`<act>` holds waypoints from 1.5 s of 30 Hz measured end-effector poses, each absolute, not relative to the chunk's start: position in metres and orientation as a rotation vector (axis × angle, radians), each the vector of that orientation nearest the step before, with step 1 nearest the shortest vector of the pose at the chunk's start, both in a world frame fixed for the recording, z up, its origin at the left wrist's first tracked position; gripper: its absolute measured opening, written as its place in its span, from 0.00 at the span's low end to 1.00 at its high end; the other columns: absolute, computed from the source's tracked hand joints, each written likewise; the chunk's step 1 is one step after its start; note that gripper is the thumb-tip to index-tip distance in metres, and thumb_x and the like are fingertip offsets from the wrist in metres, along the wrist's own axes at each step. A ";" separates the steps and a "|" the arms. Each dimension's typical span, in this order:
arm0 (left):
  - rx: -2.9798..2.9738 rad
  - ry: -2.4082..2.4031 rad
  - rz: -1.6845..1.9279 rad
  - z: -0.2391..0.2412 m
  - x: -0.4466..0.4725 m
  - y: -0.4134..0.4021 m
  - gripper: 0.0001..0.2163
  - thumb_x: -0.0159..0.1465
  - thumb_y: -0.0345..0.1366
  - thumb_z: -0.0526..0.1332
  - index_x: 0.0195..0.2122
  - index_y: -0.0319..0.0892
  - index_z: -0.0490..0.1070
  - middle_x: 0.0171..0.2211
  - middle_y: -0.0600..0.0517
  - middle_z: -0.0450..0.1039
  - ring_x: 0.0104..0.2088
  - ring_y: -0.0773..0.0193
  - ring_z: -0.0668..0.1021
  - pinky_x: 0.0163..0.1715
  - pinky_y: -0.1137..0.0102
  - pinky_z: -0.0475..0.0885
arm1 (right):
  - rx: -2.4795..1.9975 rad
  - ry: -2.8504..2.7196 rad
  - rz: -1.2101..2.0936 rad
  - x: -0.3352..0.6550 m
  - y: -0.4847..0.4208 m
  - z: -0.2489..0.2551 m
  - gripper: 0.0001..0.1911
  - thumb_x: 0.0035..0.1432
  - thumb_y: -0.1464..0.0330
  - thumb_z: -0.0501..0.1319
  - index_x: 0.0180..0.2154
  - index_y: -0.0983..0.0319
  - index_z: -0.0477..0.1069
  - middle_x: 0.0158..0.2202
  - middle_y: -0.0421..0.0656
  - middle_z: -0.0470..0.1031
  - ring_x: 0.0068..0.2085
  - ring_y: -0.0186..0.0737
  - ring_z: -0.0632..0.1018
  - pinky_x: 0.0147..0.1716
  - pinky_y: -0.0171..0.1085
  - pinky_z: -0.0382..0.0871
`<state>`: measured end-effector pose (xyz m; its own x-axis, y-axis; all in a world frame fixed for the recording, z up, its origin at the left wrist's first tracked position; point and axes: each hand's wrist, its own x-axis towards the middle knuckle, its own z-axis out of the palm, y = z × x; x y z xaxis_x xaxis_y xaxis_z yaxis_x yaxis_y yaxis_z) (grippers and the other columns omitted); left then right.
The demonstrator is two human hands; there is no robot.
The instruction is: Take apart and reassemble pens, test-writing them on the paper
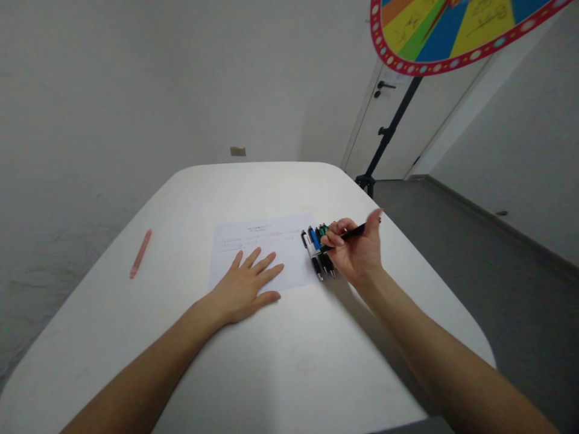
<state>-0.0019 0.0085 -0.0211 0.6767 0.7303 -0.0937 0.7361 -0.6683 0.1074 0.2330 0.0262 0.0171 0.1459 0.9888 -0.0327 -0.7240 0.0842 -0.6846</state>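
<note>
- Left of frame: translucent red pen [141, 253] alone on the white table [289, 367], well apart from both hands. No label legible.
- Centre: left hand [248, 280] palm down on the lower left of the paper sheet [296, 265]; fingers spread apart, gripping nothing, apparently steadying the page.
- Sheet, centre of frame: short dark heading lines at its top middle, fainter, partly reddish lines below, one looks underlined. Too small and blurred to read.
- Progress, judged from the page: upper part carries writing; the lower area that shows looks bare. Hand hides some of it, so can't tell how much is left.
- Right of centre: row of click pens [316, 256] lying side by side at the sheet's right edge; white, blue, green and black parts visible. No brand readable.
- Just right of that: black pen [355, 231] in the right hand [362, 253], raised over the row; thumb and fingers closed on the barrel. Pen is off the page, so no writing at this instant.
- Upper right: prize wheel [446, 39], coloured wedges, dark handwriting on yellow ones, cropped and unreadable.
</note>
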 end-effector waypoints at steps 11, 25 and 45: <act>2.746 1.194 -0.070 -0.020 -0.008 0.012 0.28 0.65 0.57 0.42 0.65 0.56 0.49 0.67 0.52 0.44 0.66 0.45 0.47 0.60 0.43 0.43 | -0.993 -0.712 1.378 0.201 0.040 -0.011 0.33 0.53 0.39 0.49 0.24 0.60 0.75 0.30 0.46 0.77 0.40 0.46 0.75 0.39 0.42 0.67; 2.706 1.199 -0.092 -0.021 -0.018 0.018 0.26 0.66 0.56 0.42 0.64 0.58 0.50 0.67 0.54 0.44 0.66 0.45 0.47 0.60 0.41 0.43 | -1.160 -1.133 0.942 0.220 0.072 -0.013 0.28 0.51 0.44 0.57 0.22 0.63 0.72 0.12 0.37 0.63 0.14 0.30 0.63 0.12 0.31 0.55; 2.696 1.234 -0.097 -0.020 -0.014 0.020 0.26 0.66 0.54 0.46 0.64 0.58 0.51 0.67 0.54 0.44 0.66 0.44 0.47 0.60 0.41 0.44 | -1.517 -1.464 0.600 0.224 0.080 -0.024 0.04 0.45 0.70 0.58 0.21 0.59 0.65 0.13 0.35 0.67 0.16 0.35 0.70 0.16 0.33 0.60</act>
